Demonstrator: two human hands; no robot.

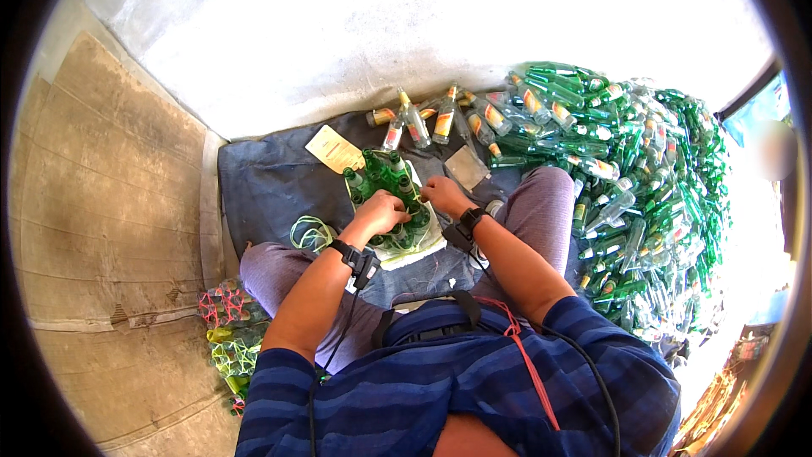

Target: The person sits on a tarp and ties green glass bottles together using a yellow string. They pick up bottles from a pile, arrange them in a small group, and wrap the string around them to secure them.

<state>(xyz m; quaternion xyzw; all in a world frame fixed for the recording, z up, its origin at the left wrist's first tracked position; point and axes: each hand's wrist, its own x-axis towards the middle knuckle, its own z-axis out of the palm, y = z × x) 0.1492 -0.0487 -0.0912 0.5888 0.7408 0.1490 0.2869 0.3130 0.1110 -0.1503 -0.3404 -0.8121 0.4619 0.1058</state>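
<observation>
A cluster of several upright green glass bottles (382, 179) stands on a white sack (412, 250) between my legs, on a blue cloth (271, 182). My left hand (382, 211) rests on the bottle tops at the near side of the cluster, fingers curled. Fingers bent, my right hand (441, 195) touches the bottles at the cluster's right side. Whether either hand grips a bottle or string is hidden. Both wrists wear black bands with cables.
A big heap of green bottles (643, 195) lies to my right. Several bottles with orange labels (444, 123) lie by the white wall. Loose yellow-green string (311, 233) lies left of the cluster; netted bundles (230, 330) sit by my left hip. A beige card (334, 150) lies on the cloth.
</observation>
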